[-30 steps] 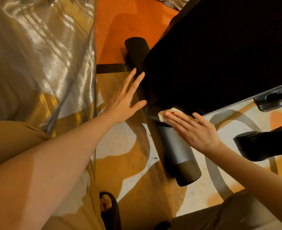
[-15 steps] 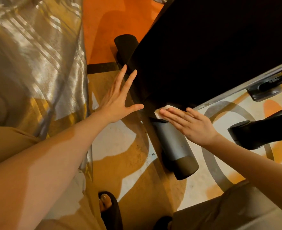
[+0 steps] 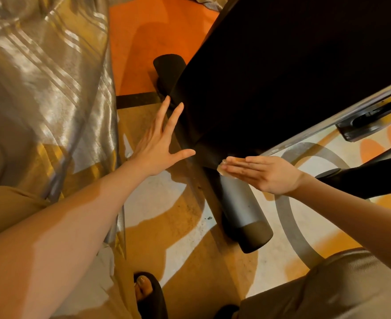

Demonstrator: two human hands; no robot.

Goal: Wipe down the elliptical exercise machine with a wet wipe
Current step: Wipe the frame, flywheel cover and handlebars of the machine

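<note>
Right grip (image 3: 268, 173) lies flat with its fingers straight and together, pressing a pale wet wipe (image 3: 223, 166) against the lower edge of the elliptical machine's black housing (image 3: 293, 70); only a small corner of the wipe shows beyond the fingertips, the rest being hidden under the fingers. Left grip (image 3: 157, 148) is spread wide and holds nothing, its fingers straight, the fingertips reaching the dark edge of the housing near the far black end cap (image 3: 169, 65); whether they actually touch cannot be told.

That black housing fills the upper right of the view. Beneath it a grey stabiliser tube (image 3: 238, 203) runs along the floor, ending in a near black end cap (image 3: 256, 236) just below the right grip. A black pedal arm (image 3: 369, 178) crosses behind the right wrist. Shiny silver-gold fabric (image 3: 47, 88) hangs on the left, over an orange, white and tan patterned floor (image 3: 167, 203). Toes in a dark slipper (image 3: 148, 293) show at the bottom.
</note>
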